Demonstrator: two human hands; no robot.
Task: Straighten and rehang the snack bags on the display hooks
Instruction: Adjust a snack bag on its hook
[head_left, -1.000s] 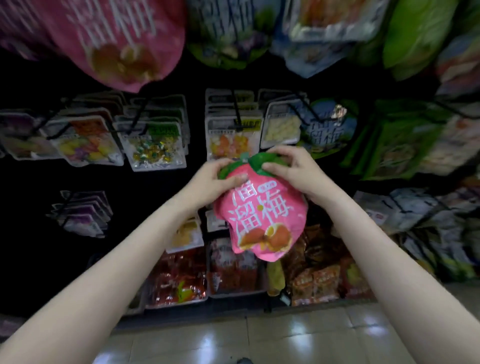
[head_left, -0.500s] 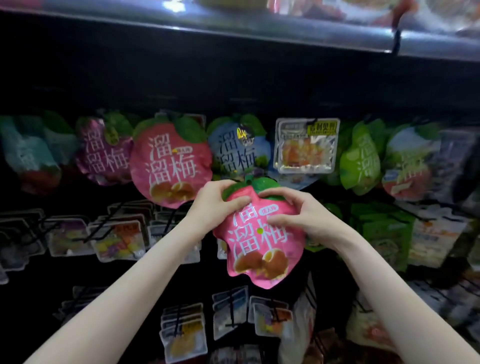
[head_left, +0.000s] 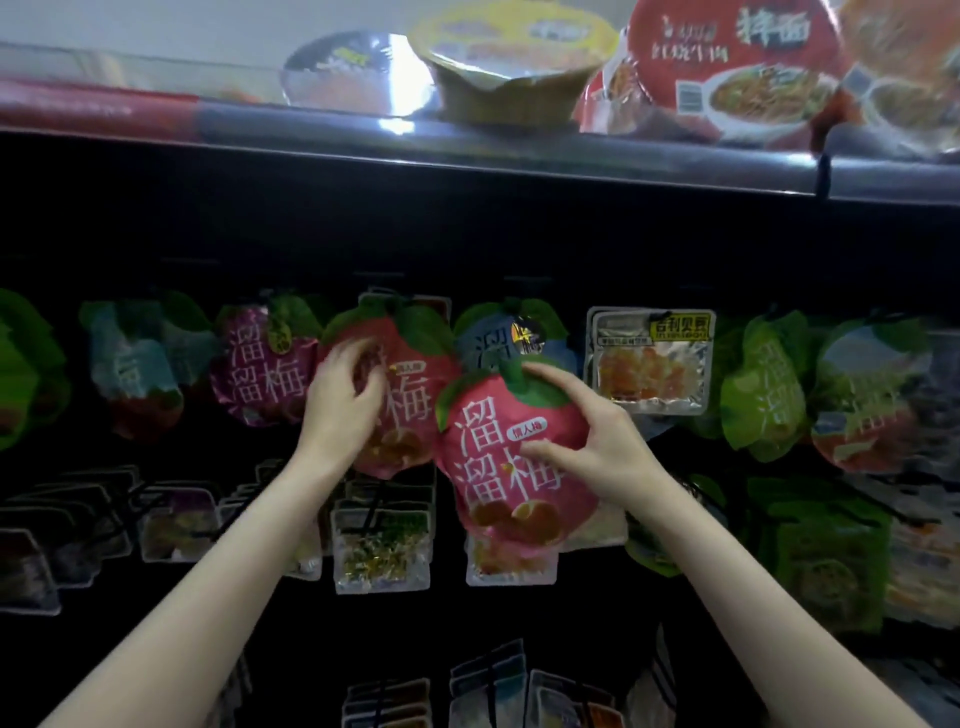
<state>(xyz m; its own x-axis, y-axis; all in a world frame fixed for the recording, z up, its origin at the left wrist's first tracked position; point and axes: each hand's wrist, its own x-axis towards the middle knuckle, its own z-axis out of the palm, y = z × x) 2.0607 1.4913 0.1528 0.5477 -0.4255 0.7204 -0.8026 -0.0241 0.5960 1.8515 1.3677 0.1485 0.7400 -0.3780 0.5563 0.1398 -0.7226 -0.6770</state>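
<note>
While the right hand pinches the loose pink bag beside the hung pink bag, which the blurred left hand seemingly touches with curled fingers, it may miss the unseen hook.

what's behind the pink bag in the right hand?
Behind the held pink bag, gripped by the right hand, a blue-grey bag shows above it and clear packets peek out below. Its hook, and whatever hangs directly behind its middle, are covered.

Glossy film packs below a shiny shelf edge

The pink snack bag looks like smooth, glossy plastic film; the clear pouch shines like foil-backed plastic; the shelf edge is probably polished metal; the noodle bowls wear crinkled shiny wrap.
</note>
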